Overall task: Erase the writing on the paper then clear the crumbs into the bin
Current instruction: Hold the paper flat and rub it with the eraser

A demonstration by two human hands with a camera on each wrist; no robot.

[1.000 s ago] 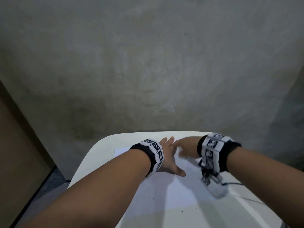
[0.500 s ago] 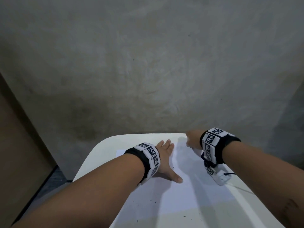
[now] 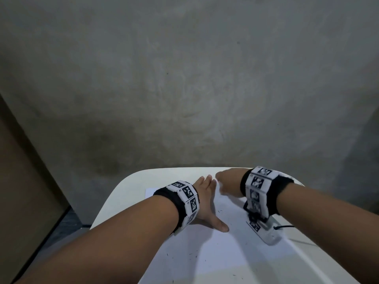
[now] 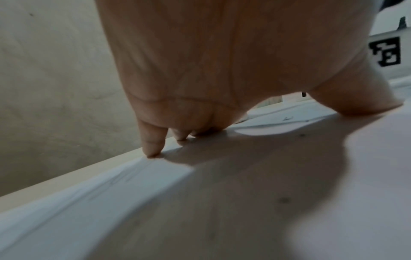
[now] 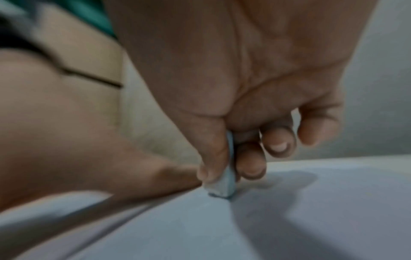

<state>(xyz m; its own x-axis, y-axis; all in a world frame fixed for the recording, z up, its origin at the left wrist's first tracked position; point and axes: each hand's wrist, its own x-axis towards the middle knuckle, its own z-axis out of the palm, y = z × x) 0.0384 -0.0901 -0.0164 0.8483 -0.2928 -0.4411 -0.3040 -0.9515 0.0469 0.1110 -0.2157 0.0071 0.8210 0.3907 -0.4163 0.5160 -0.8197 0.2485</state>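
Note:
A white sheet of paper (image 3: pixel 215 249) lies on a white table (image 3: pixel 131 187). My left hand (image 3: pixel 205 199) lies flat on the paper with straight fingers and the thumb spread, holding it down. In the left wrist view its fingertips (image 4: pixel 152 149) touch the paper (image 4: pixel 244 202) near the far edge. My right hand (image 3: pixel 227 184) is beside the left fingers at the paper's far part. In the right wrist view it pinches a small pale eraser (image 5: pixel 223 184) between thumb and fingers, its tip pressed on the paper (image 5: pixel 289 219). Small dark crumbs (image 3: pixel 190 254) dot the sheet.
A rough grey wall (image 3: pixel 184 89) stands right behind the table. A brown panel (image 3: pixel 22 201) is at the left, beside a strip of floor. A thin black cable (image 3: pixel 284 227) runs from the right wrist device across the table's right side. No bin is in view.
My right hand swung out to the right along the paper's far part and has come back left toward the left fingers. The left hand stayed flat on the paper.

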